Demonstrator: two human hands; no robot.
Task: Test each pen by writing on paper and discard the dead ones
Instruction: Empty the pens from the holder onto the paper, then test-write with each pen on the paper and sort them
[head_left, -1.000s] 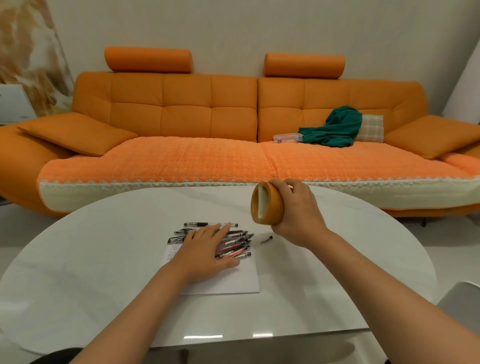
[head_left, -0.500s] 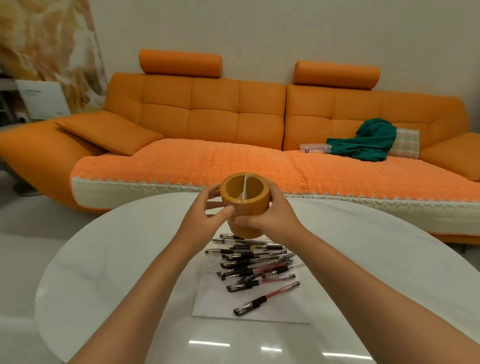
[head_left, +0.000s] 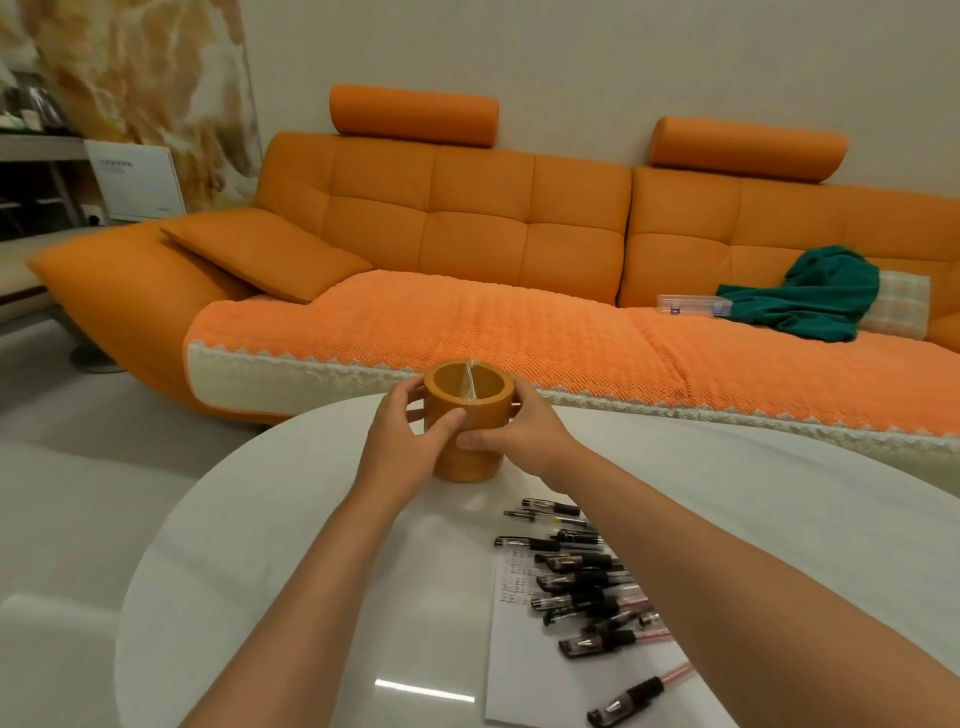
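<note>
An orange-brown cylindrical pen holder (head_left: 467, 410) stands upright near the far edge of the white table (head_left: 291, 545), empty, with a thin divider inside. My left hand (head_left: 402, 441) grips its left side and my right hand (head_left: 514, 434) grips its right side. Several capped pens (head_left: 582, 582) lie in a loose pile on a white sheet of paper (head_left: 524, 665) to the right, partly hidden under my right forearm. One pen (head_left: 636, 693) lies apart near the paper's front edge.
An orange sofa (head_left: 467, 322) runs behind the table, with a green cloth (head_left: 810, 296), a clear plastic box (head_left: 691, 305) and a checked cushion (head_left: 901, 304) on its right seat. A white box (head_left: 137, 182) and shelving stand at the far left.
The pen holder went from tipped on its side in my right hand to upright, held by both hands and lowered to the table. My left hand left the pen pile. The view swung left.
</note>
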